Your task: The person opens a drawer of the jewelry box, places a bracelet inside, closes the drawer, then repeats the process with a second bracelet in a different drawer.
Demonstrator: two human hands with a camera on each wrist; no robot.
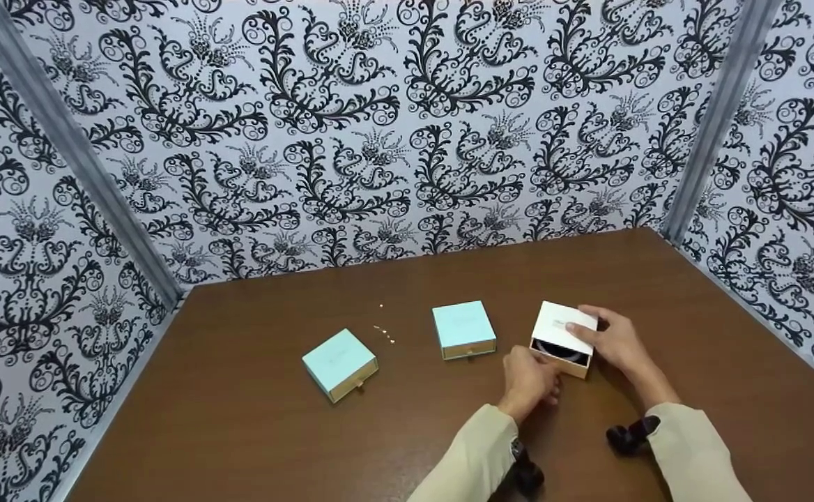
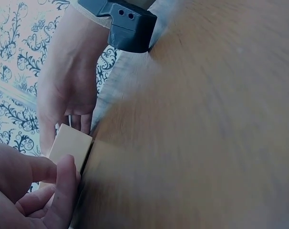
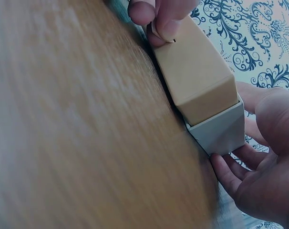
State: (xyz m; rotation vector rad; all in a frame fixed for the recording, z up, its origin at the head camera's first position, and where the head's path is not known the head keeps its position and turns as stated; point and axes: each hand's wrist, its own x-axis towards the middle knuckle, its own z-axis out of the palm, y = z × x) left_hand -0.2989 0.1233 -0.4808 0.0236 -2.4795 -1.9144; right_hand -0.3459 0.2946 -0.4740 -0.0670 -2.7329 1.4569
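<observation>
A white drawer-style box (image 1: 552, 319) lies on the brown table at the right, its tan drawer (image 3: 197, 71) slid partly out toward the person. Inside the drawer, in the head view, a dark lining shows with a pale curved thing on it, too small to identify. My right hand (image 1: 616, 340) grips the white sleeve from the far right, thumb on top. At the drawer's front, my left hand (image 1: 527, 376) pinches a small pull tab between thumb and finger, as the right wrist view shows. The left wrist view has the drawer's tan front (image 2: 72, 145) beyond the left fingers.
Two turquoise boxes with gold drawer fronts sit to the left: one box (image 1: 463, 324) mid-table, another box (image 1: 341, 359) farther left. Between them lies a small chain-like trinket (image 1: 384, 333) with a tiny bright bit (image 1: 381, 305) behind it. Patterned walls (image 1: 407, 139) bound the table.
</observation>
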